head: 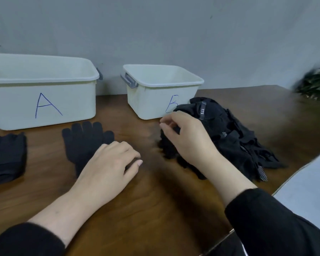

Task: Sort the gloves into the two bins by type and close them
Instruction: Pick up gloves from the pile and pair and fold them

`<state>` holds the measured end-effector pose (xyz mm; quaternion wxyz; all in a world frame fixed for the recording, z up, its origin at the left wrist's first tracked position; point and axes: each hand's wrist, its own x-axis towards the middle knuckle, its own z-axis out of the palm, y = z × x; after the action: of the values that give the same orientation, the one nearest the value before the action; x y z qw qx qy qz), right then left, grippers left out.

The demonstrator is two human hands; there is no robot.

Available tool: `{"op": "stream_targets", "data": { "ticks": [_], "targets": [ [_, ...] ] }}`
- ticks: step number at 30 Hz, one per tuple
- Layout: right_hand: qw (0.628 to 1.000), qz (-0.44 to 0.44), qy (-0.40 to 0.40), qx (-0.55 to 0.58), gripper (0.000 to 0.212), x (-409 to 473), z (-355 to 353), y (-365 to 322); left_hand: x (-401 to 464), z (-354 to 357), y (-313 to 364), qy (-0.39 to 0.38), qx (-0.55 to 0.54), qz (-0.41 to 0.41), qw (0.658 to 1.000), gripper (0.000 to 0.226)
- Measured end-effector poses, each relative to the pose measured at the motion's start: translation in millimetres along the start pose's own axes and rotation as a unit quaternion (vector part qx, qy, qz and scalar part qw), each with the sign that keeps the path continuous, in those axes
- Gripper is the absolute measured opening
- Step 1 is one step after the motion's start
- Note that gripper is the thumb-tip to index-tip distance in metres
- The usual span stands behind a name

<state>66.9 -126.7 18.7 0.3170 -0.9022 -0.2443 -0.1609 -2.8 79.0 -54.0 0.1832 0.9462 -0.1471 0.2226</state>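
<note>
White plastic bin marked A (44, 100) and smaller white bin marked B (151, 100) both lidless, interiors look bare. Your right hand (188, 137) pinches the black glove pile (229, 137) beside B; left hand (107, 167), fingers loosely curled, rests on a flat black knit glove (83, 139).

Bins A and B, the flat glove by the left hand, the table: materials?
Bin A and bin B: likely plastic, matte off-white, moulded rims, grey clip handles. Flat glove: seems knit fabric, matte black, soft edges. Table: wood or wood-look laminate, dark brown grain, slight sheen; cannot tell which.
</note>
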Motion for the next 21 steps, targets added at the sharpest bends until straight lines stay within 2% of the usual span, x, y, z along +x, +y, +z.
{"op": "stream_targets", "data": {
  "ticks": [4, 9, 11, 13, 16, 19, 21],
  "targets": [
    [0.989, 0.028, -0.032, -0.145, 0.017, 5, -58, 39, 9, 10, 21, -0.004, -0.027, 0.016, 0.999, 0.027],
    [0.945, 0.093, -0.125, -0.288, 0.041, 3, -86, 75, 12, 13, 26, -0.008, -0.044, 0.012, 0.999, 0.029],
    [0.935, 0.102, -0.141, -0.308, 0.039, 0, -85, 79, 11, 11, 23, -0.012, -0.049, 0.007, 0.999, 0.03],
    [0.932, 0.102, -0.144, -0.316, 0.027, -2, -80, 82, 10, 9, 21, -0.013, -0.053, 0.0, 0.998, 0.03],
    [0.949, 0.074, -0.101, -0.29, 0.012, -3, -78, 76, 8, 6, 19, -0.011, -0.054, -0.005, 0.998, 0.029],
    [0.985, 0.069, -0.018, -0.16, 0.017, 0, -83, 57, 7, 4, 18, 0.006, -0.058, -0.011, 0.998, 0.025],
    [0.993, 0.075, 0.006, -0.086, 0.016, 6, -86, 39, 7, 3, 17, 0.019, -0.058, -0.014, 0.998, 0.023]
  ]
}}
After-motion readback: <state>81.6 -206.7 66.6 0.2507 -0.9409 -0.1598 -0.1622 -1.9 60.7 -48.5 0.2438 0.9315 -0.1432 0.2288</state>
